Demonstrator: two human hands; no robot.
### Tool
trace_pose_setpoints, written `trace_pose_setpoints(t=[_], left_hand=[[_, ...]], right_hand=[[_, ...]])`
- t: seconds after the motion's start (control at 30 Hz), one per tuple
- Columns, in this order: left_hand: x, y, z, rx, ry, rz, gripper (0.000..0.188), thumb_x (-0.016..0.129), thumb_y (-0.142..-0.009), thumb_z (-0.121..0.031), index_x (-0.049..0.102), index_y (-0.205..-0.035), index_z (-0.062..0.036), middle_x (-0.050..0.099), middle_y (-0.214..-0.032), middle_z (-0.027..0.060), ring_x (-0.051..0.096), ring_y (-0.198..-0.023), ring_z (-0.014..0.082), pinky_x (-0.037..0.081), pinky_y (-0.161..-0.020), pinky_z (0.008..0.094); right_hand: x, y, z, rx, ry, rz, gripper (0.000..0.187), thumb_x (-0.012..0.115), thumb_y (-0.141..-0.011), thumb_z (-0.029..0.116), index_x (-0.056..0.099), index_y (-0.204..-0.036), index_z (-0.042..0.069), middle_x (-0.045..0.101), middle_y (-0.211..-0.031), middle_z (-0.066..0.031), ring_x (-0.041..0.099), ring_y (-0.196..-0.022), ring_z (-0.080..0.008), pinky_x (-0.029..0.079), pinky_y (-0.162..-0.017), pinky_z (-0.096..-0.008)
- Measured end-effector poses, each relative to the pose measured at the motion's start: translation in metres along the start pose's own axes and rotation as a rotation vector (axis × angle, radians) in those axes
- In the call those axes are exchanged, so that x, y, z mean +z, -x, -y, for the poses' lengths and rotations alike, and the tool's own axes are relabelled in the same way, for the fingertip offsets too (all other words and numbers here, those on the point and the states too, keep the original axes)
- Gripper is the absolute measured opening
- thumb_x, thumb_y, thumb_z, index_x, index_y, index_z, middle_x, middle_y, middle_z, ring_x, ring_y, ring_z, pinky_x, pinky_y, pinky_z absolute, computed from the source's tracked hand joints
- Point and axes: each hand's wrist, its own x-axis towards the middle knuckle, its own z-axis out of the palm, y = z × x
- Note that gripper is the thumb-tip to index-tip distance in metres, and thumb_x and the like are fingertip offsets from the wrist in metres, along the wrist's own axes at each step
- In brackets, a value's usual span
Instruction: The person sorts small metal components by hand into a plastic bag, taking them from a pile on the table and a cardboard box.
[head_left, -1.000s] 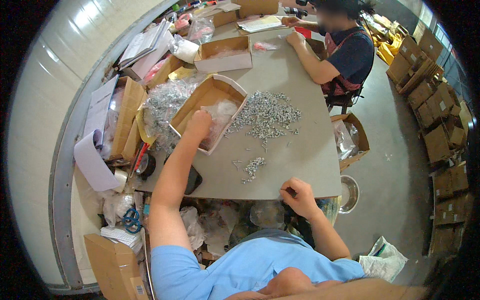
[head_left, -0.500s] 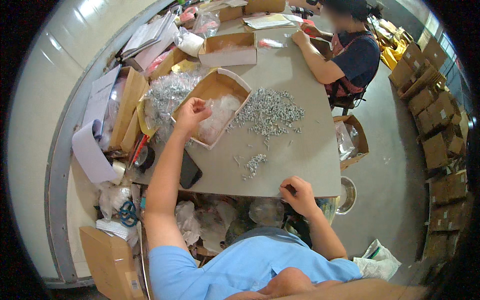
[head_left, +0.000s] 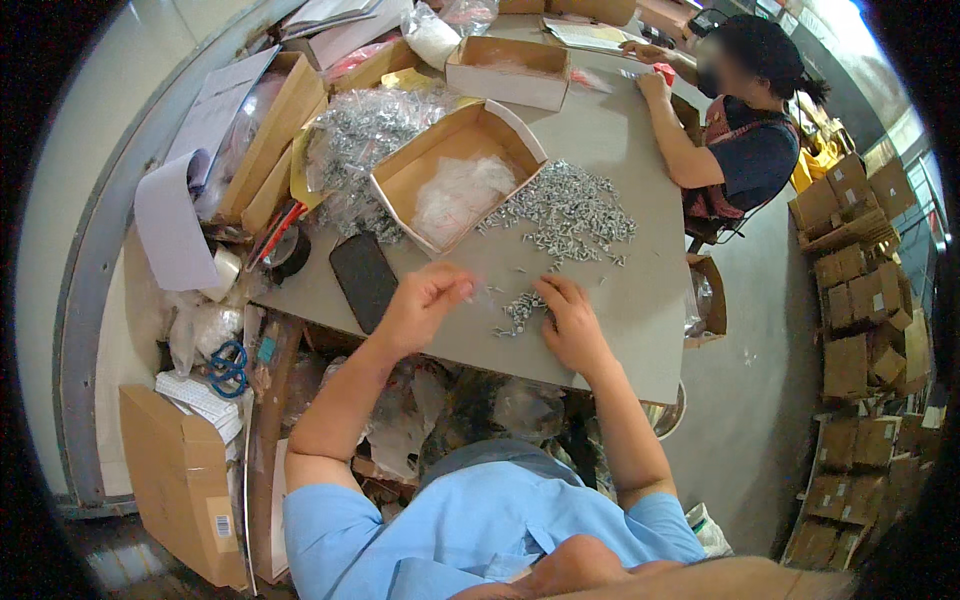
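Left grip [head_left: 425,303] pinches clear plastic [head_left: 484,296] just left of small screws [head_left: 520,313].

grey table [head_left: 645,325] | large screw pile [head_left: 578,215] | small pile [head_left: 517,313] | box [head_left: 455,150] | phone [head_left: 364,282]

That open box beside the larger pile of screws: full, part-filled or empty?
Part-filled: clear plastic bags lie inside the box, while some of its brown cardboard bottom shows bare.
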Motion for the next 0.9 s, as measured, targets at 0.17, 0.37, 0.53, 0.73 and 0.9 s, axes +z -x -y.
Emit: trace_pose_setpoints(t=[0.17,0.37,0.53,0.73,0.9], left_hand=[[0.011,0.045,0.001,-0.263,0.188,0.028,0.014,0.064,-0.087,-0.011,0.067,-0.093,0.0018,0.063,-0.077,0.0001,0.054,-0.073,0.0071,0.045,-0.067,0.0223],[0.026,0.1,0.028,-0.544,0.423,0.002,0.016,0.075,-0.076,-0.008,0.061,-0.071,-0.004,0.057,-0.063,-0.0026,0.048,-0.059,0.0044,0.039,-0.054,0.0199],[0.047,0.12,0.028,-0.676,0.453,0.117,0.013,0.07,-0.081,-0.012,0.066,-0.082,0.0001,0.061,-0.086,0.0049,0.055,-0.077,0.0108,0.045,-0.072,0.0254],[0.057,0.142,0.053,-0.702,0.492,0.262,0.014,0.071,-0.079,-0.014,0.065,-0.08,-0.0025,0.065,-0.095,0.0097,0.059,-0.083,0.0154,0.048,-0.074,0.0295],[0.077,0.143,0.069,-0.822,0.307,0.431,0.025,0.075,-0.077,-0.023,0.062,-0.081,-0.0024,0.066,-0.085,0.0093,0.06,-0.079,0.0175,0.047,-0.069,0.0311]], right_hand=[[-0.002,0.007,0.011,0.017,-0.048,0.146,0.042,0.058,-0.074,0.001,0.057,-0.116,0.005,0.052,-0.118,-0.016,0.047,-0.112,-0.0365,0.04,-0.097,-0.0421],[-0.022,0.048,0.01,0.18,-0.111,0.116,0.046,0.066,-0.073,0.006,0.057,-0.118,0.008,0.053,-0.118,-0.0158,0.049,-0.11,-0.0352,0.042,-0.095,-0.0403],[-0.027,0.058,0.001,0.267,-0.143,0.05,0.051,0.069,-0.07,0.006,0.056,-0.12,0.008,0.054,-0.117,-0.016,0.051,-0.109,-0.0349,0.045,-0.091,-0.0398],[-0.03,0.05,0.007,0.299,-0.17,0.078,0.044,0.068,-0.07,0.006,0.057,-0.113,0.005,0.054,-0.114,-0.0153,0.051,-0.107,-0.035,0.044,-0.091,-0.0396],[-0.027,0.047,0.01,0.213,-0.051,0.071,0.035,0.066,-0.07,0.007,0.058,-0.103,0.004,0.056,-0.107,-0.0138,0.052,-0.103,-0.0335,0.044,-0.088,-0.0396]])
